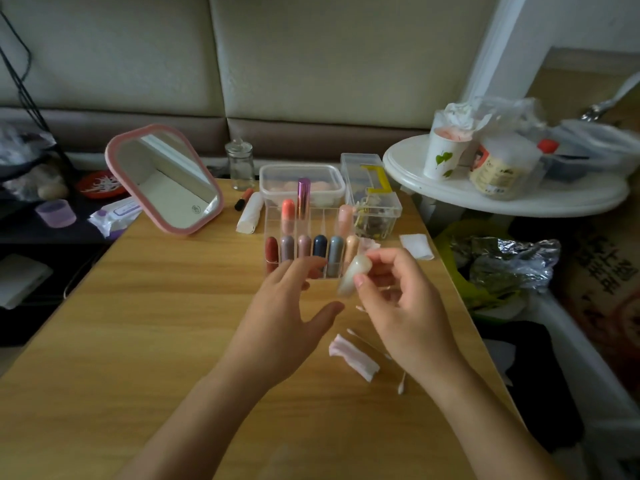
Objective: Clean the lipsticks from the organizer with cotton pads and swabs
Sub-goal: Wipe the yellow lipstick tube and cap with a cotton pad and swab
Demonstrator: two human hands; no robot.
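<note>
A clear acrylic organizer point(273, 216) stands on the wooden table and holds several capsule-shaped lipsticks in red, mauve, navy, grey and peach. My right hand point(405, 303) pinches a pale cream lipstick point(353, 275), blurred by motion, just in front of the organizer. My left hand point(287, 317) hovers beside it with fingers spread and relaxed, holding nothing. A pink-stained folded cotton pad point(353, 356) and two cotton swabs point(401, 384) lie on the table below my right hand. A clean cotton pad point(417, 245) lies to the organizer's right.
A pink-framed mirror point(166, 180) leans at the back left. Behind the organizer stand a lidded plastic box point(301, 176), a clear case point(372, 199) and a glass jar point(240, 164). A white round side table point(502, 192) with cups is at the right, beyond the table's edge.
</note>
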